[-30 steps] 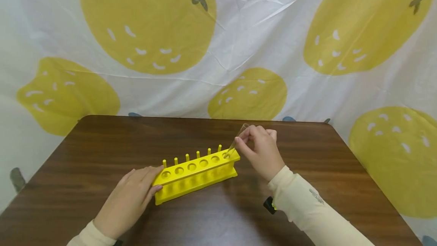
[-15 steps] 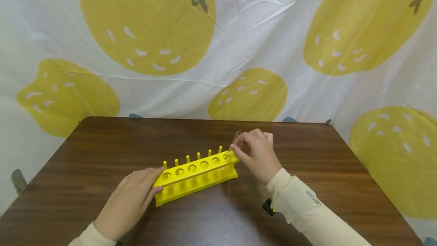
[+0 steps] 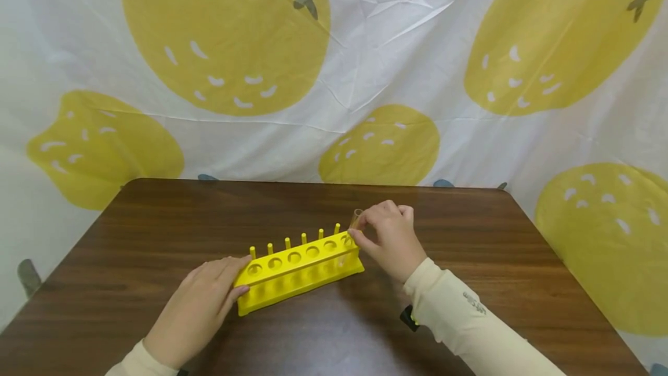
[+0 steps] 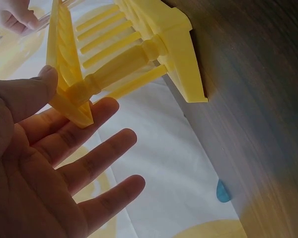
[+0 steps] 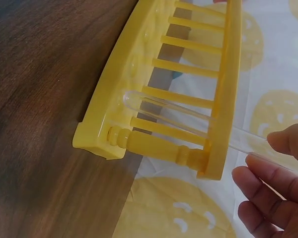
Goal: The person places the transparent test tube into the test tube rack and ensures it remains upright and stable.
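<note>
Passing through the hole at the right end of a yellow rack [image 3: 298,267], a clear test tube [image 5: 184,119] is pinched near its upper part between the thumb and fingers of the right hand [image 3: 391,241]. Its rounded lower end is seen close to the rack's base; whether the two touch cannot be told. At the rack's left end, the top plate is gripped between the thumb and fingers of the left hand [image 3: 195,306], the outer two fingers being spread clear of it. The rack is set between the left and right edges of the brown table [image 3: 480,248], slanted so that its right end is placed nearer the far edge. Beyond that edge, a white cloth [image 3: 365,57] printed with large yellow lemons is hung.
</note>
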Available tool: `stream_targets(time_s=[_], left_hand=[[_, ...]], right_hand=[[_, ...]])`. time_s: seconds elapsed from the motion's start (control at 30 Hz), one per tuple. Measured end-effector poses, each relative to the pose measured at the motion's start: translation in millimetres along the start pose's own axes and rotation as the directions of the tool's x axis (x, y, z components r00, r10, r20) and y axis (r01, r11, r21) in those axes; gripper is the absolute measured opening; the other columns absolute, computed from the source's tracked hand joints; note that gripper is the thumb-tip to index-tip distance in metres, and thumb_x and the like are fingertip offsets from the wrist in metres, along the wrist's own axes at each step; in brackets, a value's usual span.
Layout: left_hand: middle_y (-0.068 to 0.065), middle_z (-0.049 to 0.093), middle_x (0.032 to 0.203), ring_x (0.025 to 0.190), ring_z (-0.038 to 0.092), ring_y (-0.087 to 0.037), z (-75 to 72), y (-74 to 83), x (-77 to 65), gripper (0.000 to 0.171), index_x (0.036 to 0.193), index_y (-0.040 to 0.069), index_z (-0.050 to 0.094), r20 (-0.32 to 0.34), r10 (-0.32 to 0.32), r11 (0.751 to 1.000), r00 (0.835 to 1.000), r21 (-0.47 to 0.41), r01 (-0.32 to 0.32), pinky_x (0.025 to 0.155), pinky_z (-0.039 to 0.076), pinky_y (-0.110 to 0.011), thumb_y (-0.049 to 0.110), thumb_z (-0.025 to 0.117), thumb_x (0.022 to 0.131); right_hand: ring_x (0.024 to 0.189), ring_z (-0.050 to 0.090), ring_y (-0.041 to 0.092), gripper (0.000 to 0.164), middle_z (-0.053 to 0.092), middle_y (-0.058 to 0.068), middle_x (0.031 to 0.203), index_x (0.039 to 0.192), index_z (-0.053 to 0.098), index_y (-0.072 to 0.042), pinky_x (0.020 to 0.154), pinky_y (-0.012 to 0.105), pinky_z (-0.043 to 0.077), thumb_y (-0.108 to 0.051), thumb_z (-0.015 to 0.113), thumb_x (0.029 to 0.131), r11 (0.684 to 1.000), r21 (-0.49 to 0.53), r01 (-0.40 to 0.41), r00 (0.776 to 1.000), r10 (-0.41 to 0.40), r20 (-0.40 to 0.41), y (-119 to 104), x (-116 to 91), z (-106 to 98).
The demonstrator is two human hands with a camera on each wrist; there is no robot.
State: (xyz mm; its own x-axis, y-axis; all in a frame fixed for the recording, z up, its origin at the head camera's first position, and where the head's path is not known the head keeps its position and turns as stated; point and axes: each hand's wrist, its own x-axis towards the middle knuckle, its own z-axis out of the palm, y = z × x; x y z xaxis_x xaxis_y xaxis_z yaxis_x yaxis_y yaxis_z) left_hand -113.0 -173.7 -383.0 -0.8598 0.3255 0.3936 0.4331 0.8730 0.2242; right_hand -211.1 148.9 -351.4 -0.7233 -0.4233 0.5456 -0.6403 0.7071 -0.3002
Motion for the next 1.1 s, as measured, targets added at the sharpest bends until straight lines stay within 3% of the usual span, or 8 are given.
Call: stream_targets(time_s=[0.73,1.1], left_hand=[[-0.017,0.068,0.130,0.119,0.064,-0.035,2.3,-2.2,-0.5,0.048,0.139,0.003,0.062,-0.013,0.017,1.000,1.000,0.000,-0.017,0.100,0.051,-0.059,0.019,0.076,0.095],[-0.017,0.069,0.129,0.118,0.064,-0.035,3.6,-3.7,-1.3,0.049,0.139,0.004,0.062,-0.029,0.034,0.999,0.999,0.002,-0.034,0.099,0.051,-0.058,0.020,0.076,0.095]], right_hand=[[0.093,0.055,0.024,0.016,0.070,-0.001,0.089,0.085,0.069,-0.014,0.087,0.052,0.032,-0.019,0.083,0.087,0.999,-0.035,0.001,0.999,0.000,0.036,0,-1,3],[0.101,0.055,0.025,0.026,0.072,0.003,0.104,0.109,0.070,-0.008,0.094,0.053,0.028,-0.022,0.082,0.090,0.997,-0.016,-0.080,0.993,0.081,0.087,8,-15,-8]])
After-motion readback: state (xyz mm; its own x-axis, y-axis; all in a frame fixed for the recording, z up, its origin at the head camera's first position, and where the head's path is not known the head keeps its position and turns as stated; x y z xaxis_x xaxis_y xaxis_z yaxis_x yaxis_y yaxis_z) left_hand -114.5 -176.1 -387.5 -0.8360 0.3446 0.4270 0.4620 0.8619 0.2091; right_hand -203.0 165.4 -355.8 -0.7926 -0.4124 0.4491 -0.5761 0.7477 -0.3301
